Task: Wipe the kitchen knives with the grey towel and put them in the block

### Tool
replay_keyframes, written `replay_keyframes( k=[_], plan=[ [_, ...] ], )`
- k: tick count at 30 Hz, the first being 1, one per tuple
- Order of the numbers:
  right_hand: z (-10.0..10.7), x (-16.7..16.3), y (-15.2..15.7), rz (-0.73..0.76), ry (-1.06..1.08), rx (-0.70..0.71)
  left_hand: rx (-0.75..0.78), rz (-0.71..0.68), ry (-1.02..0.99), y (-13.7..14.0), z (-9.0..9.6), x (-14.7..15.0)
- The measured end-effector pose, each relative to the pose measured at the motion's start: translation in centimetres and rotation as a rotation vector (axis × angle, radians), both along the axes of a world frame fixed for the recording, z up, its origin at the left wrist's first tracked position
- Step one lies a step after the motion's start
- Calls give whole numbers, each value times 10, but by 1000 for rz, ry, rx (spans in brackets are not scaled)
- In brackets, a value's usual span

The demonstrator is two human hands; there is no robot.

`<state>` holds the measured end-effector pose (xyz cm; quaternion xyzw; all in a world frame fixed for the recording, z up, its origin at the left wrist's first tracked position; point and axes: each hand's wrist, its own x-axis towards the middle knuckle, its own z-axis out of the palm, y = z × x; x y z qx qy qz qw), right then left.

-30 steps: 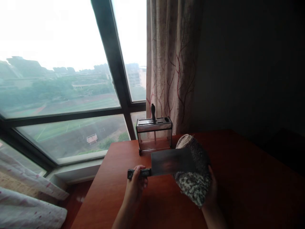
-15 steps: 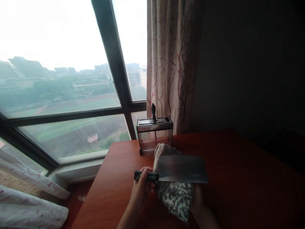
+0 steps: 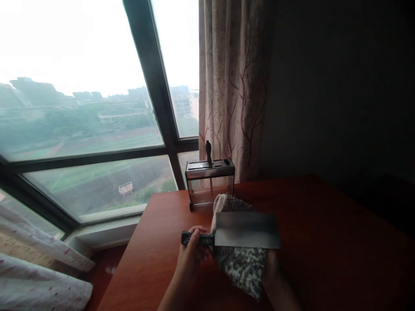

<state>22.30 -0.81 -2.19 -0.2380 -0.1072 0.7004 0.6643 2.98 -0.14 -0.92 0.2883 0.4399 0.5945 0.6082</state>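
Note:
My left hand (image 3: 192, 248) is closed round the black handle of a cleaver (image 3: 247, 230), thumb on top. The broad blade points right and lies in front of a fuzzy grey-and-white cloth (image 3: 244, 270). The cloth shows above and below the blade. My right hand (image 3: 271, 268) is at the cloth's right side, behind the blade's lower right corner. It holds the cloth against the back of the blade; its fingers are mostly hidden and dark.
Beyond the cloth stands a clear-sided knife block (image 3: 210, 172) with one black-handled tool (image 3: 208, 153) upright in it. All this is over a reddish-brown wooden table (image 3: 155, 224). A window (image 3: 81, 172) and a curtain (image 3: 223, 86) are behind; another curtain (image 3: 42, 280) hangs at lower left.
The cloth and my right hand have shifted slightly right behind the blade. The cleaver stays nearly in place, still in my left hand.

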Motion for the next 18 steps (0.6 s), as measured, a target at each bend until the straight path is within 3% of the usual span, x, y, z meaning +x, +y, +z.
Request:
replay_keyframes(
  k=[10, 18],
  plan=[
    [-2, 32, 8, 33, 98, -156, -27, 83, -8, 8, 0, -10],
    [-6, 52, 10, -160, 151, -213, -50, 133, -73, 13, -2, -18]
  ],
)
